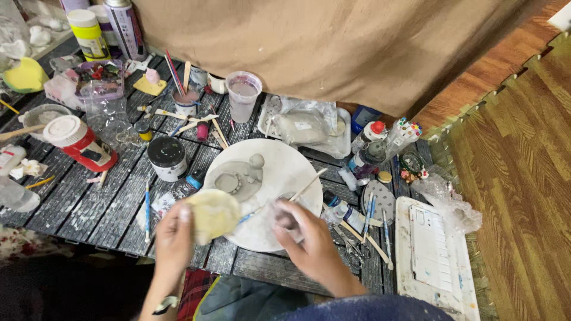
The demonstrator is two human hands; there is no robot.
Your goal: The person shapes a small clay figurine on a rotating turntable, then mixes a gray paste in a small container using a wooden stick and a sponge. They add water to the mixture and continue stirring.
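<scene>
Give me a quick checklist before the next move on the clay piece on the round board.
1. Left hand holds the yellow sponge: ok.
2. Right hand grips the thin wooden tool: ok, though the fingers are blurred.
3. Clay figure sits on the round white board, apart from both hands: ok.
4. Board fully on the table: ok.
5. Cup of cloudy water upright, behind the board: ok.
6. Tool tip position: cannot tell, hidden by the hand.

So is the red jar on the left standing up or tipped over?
Tipped over. The red jar lies on its side on the table, white lid pointing up-left.
</scene>
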